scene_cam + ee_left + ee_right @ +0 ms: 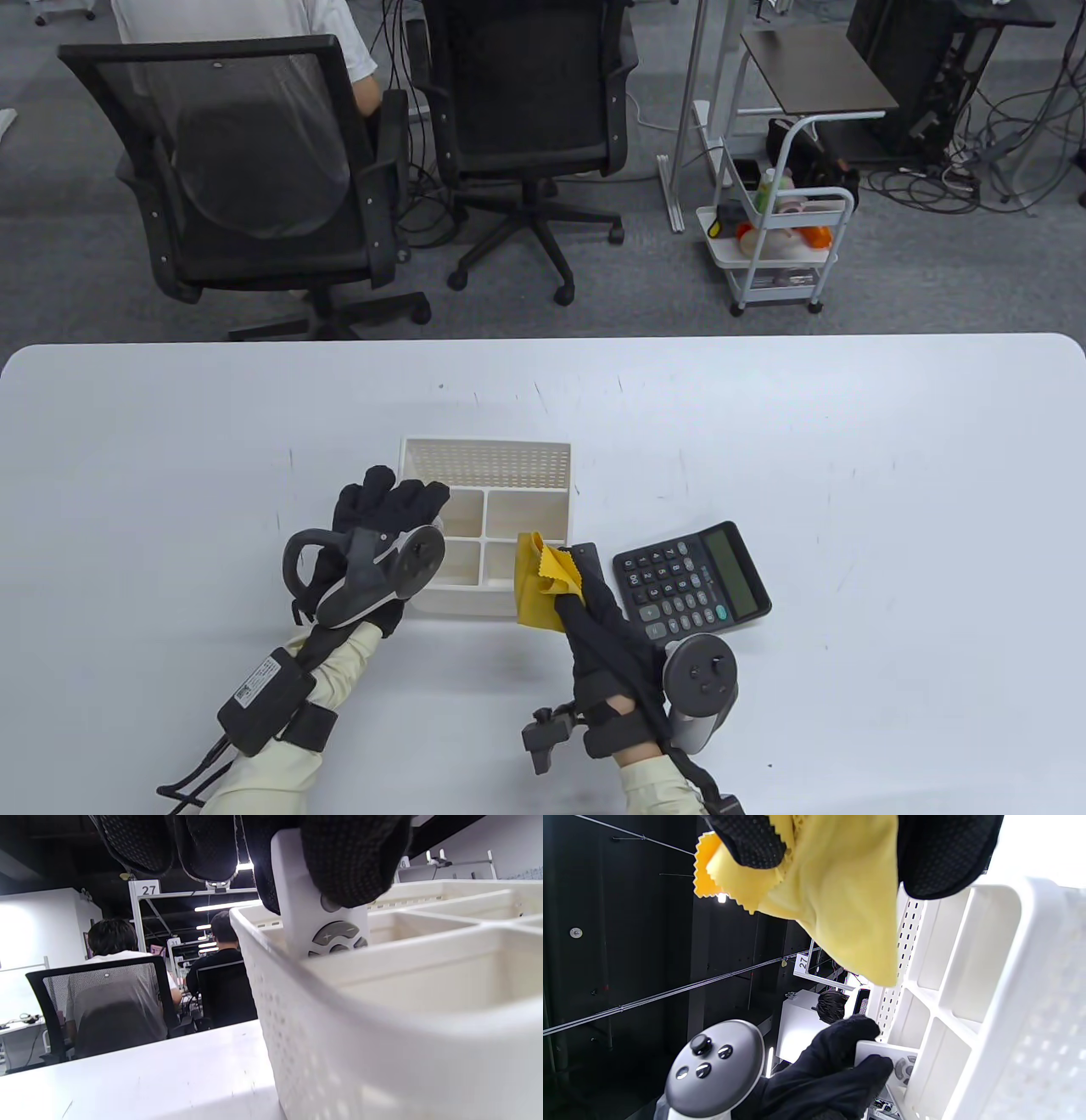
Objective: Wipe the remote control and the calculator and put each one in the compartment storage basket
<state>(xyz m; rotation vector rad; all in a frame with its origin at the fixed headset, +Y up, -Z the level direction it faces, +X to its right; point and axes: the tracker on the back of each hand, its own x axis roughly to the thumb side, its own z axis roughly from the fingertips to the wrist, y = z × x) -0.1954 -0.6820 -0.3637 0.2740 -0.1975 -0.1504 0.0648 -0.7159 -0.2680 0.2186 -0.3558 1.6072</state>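
My left hand [405, 503] grips a white remote control [316, 926] by its upper end. The remote stands upright with its lower end inside a left-side compartment of the white compartment storage basket [543, 463]. The right wrist view shows that remote [898, 1064] at the basket's [1009, 1005] edge, pinched by the left hand [835, 1069]. My right hand [579, 576] holds a yellow cloth [538, 584] just in front of the basket's near right corner; the cloth [835, 904] hangs from the fingers. A black calculator [691, 582] lies flat on the table, right of the right hand.
The white table [848, 441] stretches wide on both sides of the basket. Beyond its far edge stand two black office chairs [254, 170] with a person seated at the left one, plus a small white trolley [776, 242].
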